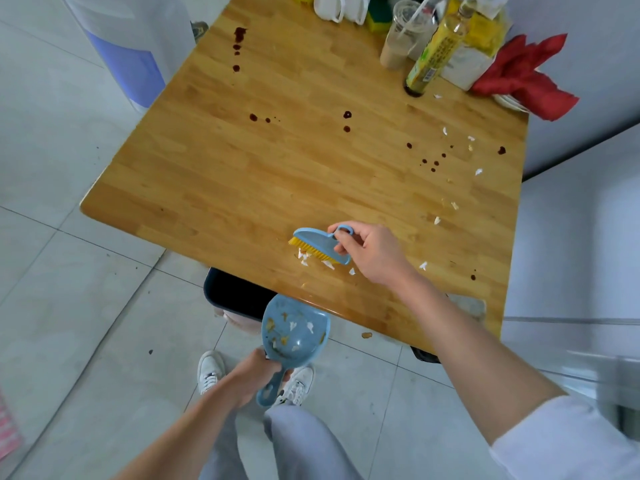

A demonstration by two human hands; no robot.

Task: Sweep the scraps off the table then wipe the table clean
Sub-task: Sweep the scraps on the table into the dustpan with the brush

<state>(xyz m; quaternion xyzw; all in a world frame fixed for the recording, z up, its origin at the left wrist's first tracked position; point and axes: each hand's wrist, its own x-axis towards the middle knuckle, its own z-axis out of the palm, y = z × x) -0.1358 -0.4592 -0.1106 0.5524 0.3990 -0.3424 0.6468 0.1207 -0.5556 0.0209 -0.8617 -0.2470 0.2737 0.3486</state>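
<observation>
Head view: left hand (258,370) is gripping a dustpan (294,329) already holding scraps; right hand (372,252) is closing on a brush (320,245), pushing scraps (304,258) off the tabletop (242,174). More bits at two o'clock; stains (347,115) are awaiting wiping.

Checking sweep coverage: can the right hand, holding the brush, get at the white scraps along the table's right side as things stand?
Probably yes. The right hand with the brush has bare table between it and the scraps; nothing stands in that stretch.
</observation>
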